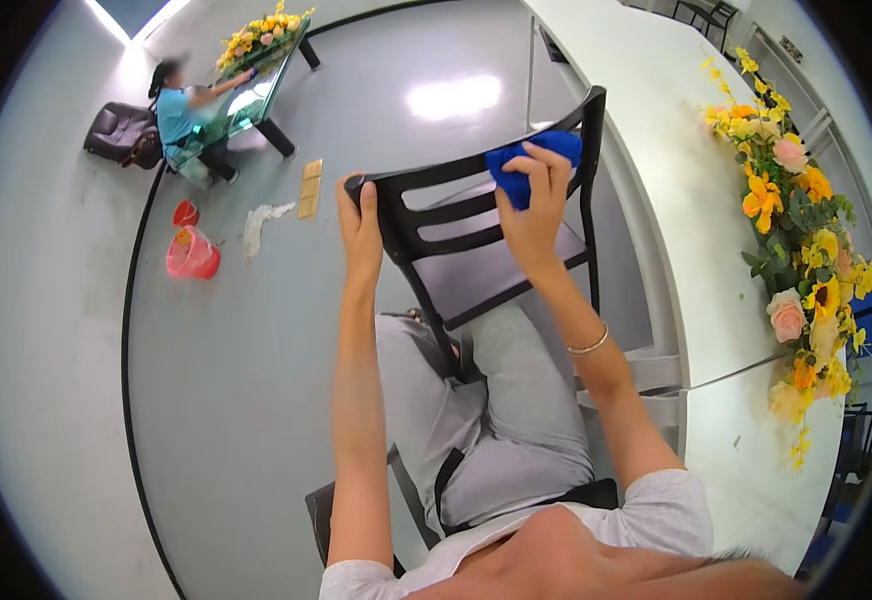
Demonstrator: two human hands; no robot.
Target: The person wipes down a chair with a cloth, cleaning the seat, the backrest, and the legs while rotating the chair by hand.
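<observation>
In front of my knees stands a black chair (436, 195) with a slatted back and a grey seat pad (501, 270). My left hand (359, 225) grips the left top corner of its backrest, thumb on the near side. At the right part of the top rail, my right hand (534, 205) presses a blue cloth (516, 165) against the chair, fingers curled over it. The cloth drapes over the rail and hides the slats' right end.
A long white table (646, 120) runs along my right, bearing yellow and pink flowers (796, 230). At far left, a person (181, 115) sits at a glass-topped table (281, 75). Pink bucket (193, 255), red container (186, 213) and white cloth (256, 228) are on the floor.
</observation>
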